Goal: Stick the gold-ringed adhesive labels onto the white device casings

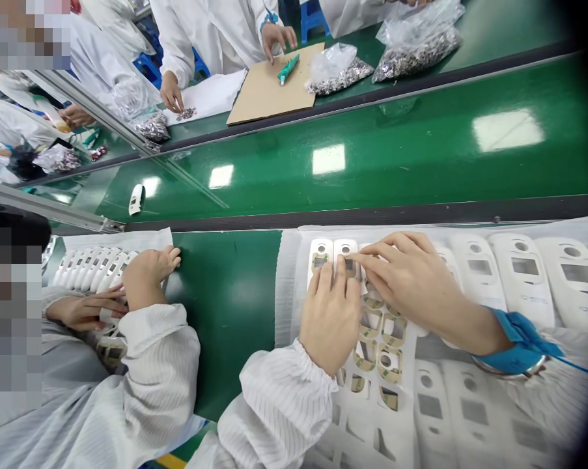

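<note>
White device casing, round hole above tan-edged rect. window, 2nd from L in row on sheet-covered worktop; L hand & R hand fingertips on it, can't say if either grip's closed.

Leaving open room over the green table, between the co-worker's arm on the left and the white sheet on the right. Narrowing at the near side, with the left sleeve jutting in. Blocking the left end of the row of white covers with the left hand and right hand. Running wide along the far green strip, beyond a dark edge, but meeting one loose cover at left.
</note>
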Action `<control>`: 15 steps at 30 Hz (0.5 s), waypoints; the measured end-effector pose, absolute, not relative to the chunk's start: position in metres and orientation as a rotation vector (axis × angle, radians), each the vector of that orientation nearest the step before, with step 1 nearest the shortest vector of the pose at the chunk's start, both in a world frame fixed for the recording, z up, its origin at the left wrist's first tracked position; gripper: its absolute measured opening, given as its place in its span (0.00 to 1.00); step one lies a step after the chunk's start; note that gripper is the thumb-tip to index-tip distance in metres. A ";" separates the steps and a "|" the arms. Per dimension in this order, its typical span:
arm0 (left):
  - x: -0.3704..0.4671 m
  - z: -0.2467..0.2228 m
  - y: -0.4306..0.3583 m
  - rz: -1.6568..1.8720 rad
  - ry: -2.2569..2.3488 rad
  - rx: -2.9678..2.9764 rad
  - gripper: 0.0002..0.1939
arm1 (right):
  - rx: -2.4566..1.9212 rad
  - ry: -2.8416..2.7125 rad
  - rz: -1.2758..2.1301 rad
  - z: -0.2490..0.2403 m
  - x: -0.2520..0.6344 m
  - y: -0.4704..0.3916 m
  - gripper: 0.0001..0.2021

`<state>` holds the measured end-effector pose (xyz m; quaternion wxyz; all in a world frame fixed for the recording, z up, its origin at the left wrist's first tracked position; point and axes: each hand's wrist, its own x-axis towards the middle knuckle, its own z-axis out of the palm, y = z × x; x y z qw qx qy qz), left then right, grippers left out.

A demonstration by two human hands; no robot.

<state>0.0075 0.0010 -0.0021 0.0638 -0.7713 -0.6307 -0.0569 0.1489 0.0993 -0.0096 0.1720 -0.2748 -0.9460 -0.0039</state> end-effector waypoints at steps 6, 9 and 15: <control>0.002 -0.003 0.001 -0.302 -1.887 -2.363 0.09 | -0.811 -2.674 0.082 -0.015 0.151 0.099 0.13; 0.003 -0.004 0.002 -0.302 -1.902 -2.367 0.09 | -0.854 -2.601 0.306 -0.021 0.153 0.104 0.14; 0.004 -0.004 0.003 -0.312 -1.906 -2.376 0.09 | -0.889 -2.412 0.676 -0.027 0.156 0.113 0.13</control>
